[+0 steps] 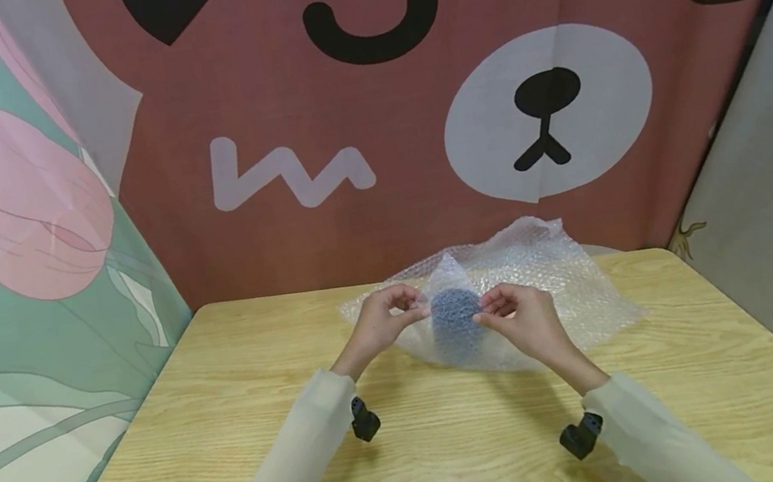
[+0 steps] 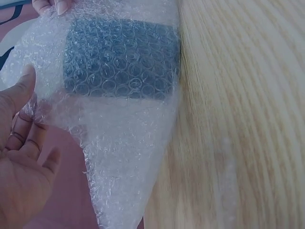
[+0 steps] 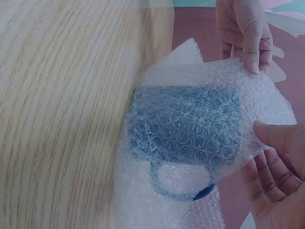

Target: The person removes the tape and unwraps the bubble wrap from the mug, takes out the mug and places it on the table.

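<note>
A blue mug [image 3: 186, 124] stands under a layer of bubble wrap [image 1: 542, 267], its ring handle visible in the right wrist view. The sheet spreads out behind and to both sides of the mug on the table. My left hand [image 1: 387, 317] pinches the wrap between thumb and fingers at the mug's upper left. On the other side, my right hand [image 1: 527, 321] pinches the wrap near the mug's upper right. In the left wrist view the mug's body [image 2: 121, 59] shows blue-green through the bubbles.
The wooden table [image 1: 420, 455] lies under everything. Behind its far edge hangs a red curtain [image 1: 325, 234] with a bear face. A flower-print curtain [image 1: 9, 208] is at the left, and a grey one [image 1: 760, 156] at the right.
</note>
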A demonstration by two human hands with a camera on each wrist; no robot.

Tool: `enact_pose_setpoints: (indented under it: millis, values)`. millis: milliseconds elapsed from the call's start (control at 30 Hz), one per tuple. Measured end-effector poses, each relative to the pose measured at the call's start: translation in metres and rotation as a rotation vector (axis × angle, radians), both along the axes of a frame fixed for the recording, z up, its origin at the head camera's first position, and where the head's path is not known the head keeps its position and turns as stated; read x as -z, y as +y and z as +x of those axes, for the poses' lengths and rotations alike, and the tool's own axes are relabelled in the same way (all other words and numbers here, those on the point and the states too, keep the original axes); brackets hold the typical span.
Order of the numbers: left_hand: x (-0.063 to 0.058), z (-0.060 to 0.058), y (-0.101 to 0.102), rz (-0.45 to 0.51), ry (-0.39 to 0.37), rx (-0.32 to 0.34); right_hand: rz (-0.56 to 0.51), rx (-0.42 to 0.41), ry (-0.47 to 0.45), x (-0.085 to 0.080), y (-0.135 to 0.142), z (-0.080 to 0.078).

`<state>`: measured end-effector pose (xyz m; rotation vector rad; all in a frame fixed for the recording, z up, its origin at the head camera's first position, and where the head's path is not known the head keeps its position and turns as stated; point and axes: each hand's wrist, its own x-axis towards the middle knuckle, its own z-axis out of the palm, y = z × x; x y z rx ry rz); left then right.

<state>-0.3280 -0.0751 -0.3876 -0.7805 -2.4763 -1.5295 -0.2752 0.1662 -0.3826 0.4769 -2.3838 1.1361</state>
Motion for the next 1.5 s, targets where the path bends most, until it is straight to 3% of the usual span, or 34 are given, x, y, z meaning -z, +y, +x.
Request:
enact_pose_setpoints:
  millis: [200,400,667,833,1000,1267,1500]
  values:
    - [-0.002,0.004,-0.003,0.007,-0.005,0.048,0.021,-0.001,0.028,0.0,0.001,0.0]
    - [-0.003,0.008,-0.005,0.001,-0.021,0.049,0.041,-0.023,0.066,0.001,0.002,0.001]
    - [-0.002,0.011,-0.006,-0.012,0.098,0.048,0.048,-0.081,0.116,0.002,0.004,0.002]
    - [-0.003,0.013,-0.009,-0.03,0.122,0.06,0.049,-0.147,0.181,0.005,0.006,0.002]
    - [-0.005,0.016,-0.014,-0.051,0.156,0.102,0.087,-0.211,0.28,0.007,0.008,0.001]
    - [-0.004,0.021,-0.022,-0.075,0.294,0.204,0.151,-0.346,0.39,0.006,0.01,0.003]
    - [-0.006,0.029,-0.03,-0.187,0.371,0.273,0.207,-0.458,0.482,0.004,0.009,0.007]
